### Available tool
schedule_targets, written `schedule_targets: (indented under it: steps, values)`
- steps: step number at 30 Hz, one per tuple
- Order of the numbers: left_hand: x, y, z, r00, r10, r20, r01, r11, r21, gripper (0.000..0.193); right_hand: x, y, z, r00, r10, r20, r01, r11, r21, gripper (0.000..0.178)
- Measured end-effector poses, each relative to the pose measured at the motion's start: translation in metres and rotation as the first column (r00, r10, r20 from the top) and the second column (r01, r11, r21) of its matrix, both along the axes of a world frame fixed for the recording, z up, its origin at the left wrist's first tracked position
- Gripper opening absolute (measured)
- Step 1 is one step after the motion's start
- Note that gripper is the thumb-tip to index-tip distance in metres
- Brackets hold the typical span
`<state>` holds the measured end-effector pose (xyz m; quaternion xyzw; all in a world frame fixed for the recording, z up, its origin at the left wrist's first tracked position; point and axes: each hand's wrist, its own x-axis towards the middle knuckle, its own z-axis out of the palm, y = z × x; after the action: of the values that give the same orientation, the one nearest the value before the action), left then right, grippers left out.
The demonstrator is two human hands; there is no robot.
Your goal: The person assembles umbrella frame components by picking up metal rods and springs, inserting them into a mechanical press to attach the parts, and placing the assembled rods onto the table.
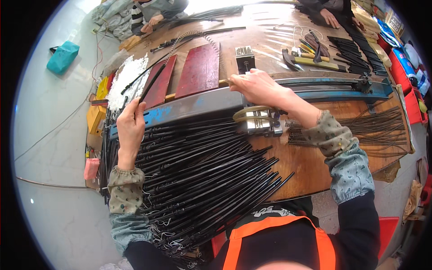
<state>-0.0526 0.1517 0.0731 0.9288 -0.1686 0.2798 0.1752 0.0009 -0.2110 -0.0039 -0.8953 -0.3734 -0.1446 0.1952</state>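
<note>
My left hand (130,123) is closed around the lower end of a thin black tube (155,80), which slants up and away to the right. From the tube's upper end a long thin coil spring (191,33) arches over two dark red boards (198,69) and drops toward my right hand (258,87). The right fingers are pinched together at the spring's lower end, just above the blue-grey metal rail (198,108); their exact grip is partly hidden. A small metal block with a shaft (245,56) stands beyond the right hand, and a metal clamp-like fixture (258,120) sits below it.
Many black rods (202,171) lie heaped before me. Dark springs (373,130) lie at the right. A hammer (315,63) and other tools rest farther back. White small parts (128,83) are piled left. Across the table, another person's hand (330,18) rests near black rods.
</note>
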Motion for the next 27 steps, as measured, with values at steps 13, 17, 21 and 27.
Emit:
schedule_targets:
  steps: [13, 17, 21, 27]
  values:
    - [0.022, -0.041, -0.041, 0.983, -0.155, -0.098, 0.176, 0.943, 0.281, 0.018, -0.036, -0.224, -0.026, 0.750, -0.457, 0.478, 0.572, 0.811, -0.123, 0.008]
    - [0.051, -0.129, -0.061, 0.919, -0.376, -0.121, 0.394, 0.897, 0.203, 0.017, -0.054, -0.291, -0.036, 0.697, -0.563, 0.444, 0.654, 0.753, -0.073, 0.013]
    - [0.077, -0.164, -0.095, 0.899, -0.393, -0.195, 0.424, 0.892, 0.158, 0.021, -0.048, -0.313, -0.053, 0.716, -0.553, 0.425, 0.643, 0.761, -0.092, 0.010]
    - [0.072, -0.161, -0.097, 0.897, -0.387, -0.214, 0.403, 0.915, 0.036, 0.028, -0.041, -0.345, -0.080, 0.751, -0.512, 0.417, 0.556, 0.831, 0.017, 0.009]
